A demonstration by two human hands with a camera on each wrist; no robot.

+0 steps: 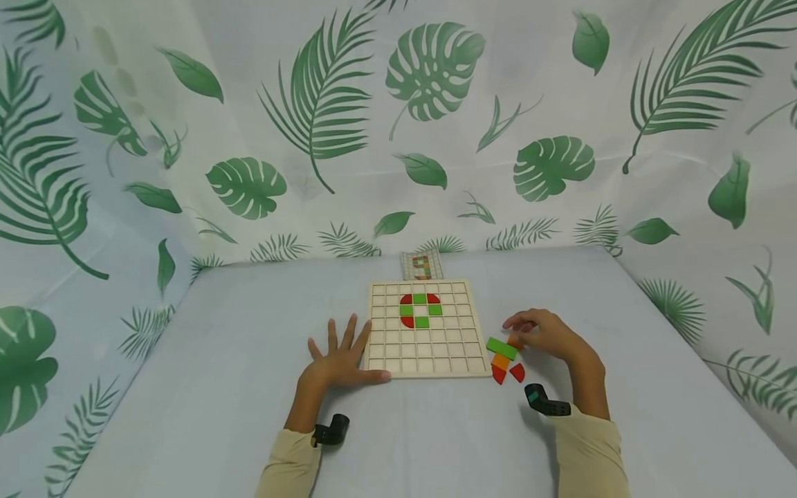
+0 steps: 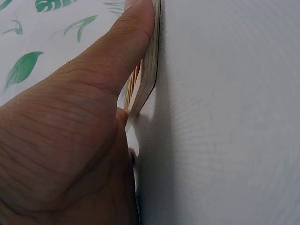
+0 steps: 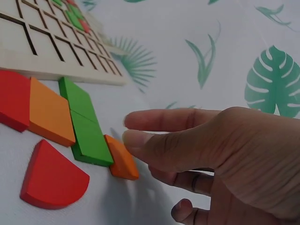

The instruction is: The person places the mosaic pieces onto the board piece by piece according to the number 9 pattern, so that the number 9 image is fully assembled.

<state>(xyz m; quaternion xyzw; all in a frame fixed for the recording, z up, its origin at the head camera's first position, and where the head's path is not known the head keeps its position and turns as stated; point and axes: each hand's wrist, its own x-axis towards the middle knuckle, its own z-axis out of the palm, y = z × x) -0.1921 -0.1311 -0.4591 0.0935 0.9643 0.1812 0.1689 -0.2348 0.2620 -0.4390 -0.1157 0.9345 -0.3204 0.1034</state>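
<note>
A wooden grid board [image 1: 448, 351] lies on the table, with green squares [image 1: 420, 299] and red quarter-round pieces [image 1: 407, 321] set in a ring in its upper cells. At its front left corner, my left hand [image 1: 339, 365] rests with fingers spread, the thumb along the front edge. My right hand [image 1: 548, 335] hovers over loose pieces right of the board. Thumb and forefinger extend close together, the thumb tip overlapping an orange piece [image 3: 123, 161] in the right wrist view. Beside it lie two green squares [image 3: 89, 133], another orange piece [image 3: 50, 112] and two red pieces [image 3: 52, 180].
Behind the board stands a small pattern card [image 1: 414, 266] with a coloured grid figure. A white cloth with green leaf prints [image 1: 317, 90] hangs around the table [image 1: 261, 311] at the back and sides. Each wrist wears a small black camera [image 1: 548, 402].
</note>
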